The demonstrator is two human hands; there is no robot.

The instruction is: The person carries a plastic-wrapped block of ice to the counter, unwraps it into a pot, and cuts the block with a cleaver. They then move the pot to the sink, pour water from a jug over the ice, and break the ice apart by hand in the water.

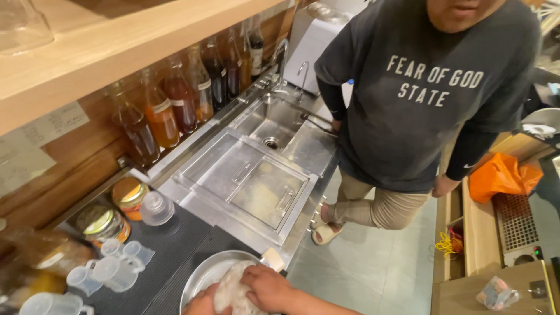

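At six o'clock, the frame's lower edge cut off both hands. The right hand lay flat with fingers curled over a pale lump of dough, pressing on top of it rather than closing round it. The left hand showed only as a sliver at the lump's seven o'clock side, touching it; whether it gripped could not be told. The dough sat inside a round metal bowl, whose lower half was out of view.

At nine o'clock from the bowl, clear plastic cups stood on a dark ribbed mat, with blurred bags further left, hard to make out. Beyond them were jars with coloured lids. At twelve o'clock lay a steel counter with a lidded well, then a sink with taps. Along the wall at ten o'clock ran a row of bottles under a wooden shelf. At one o'clock stood another person in a dark sweatshirt, head cut off above.
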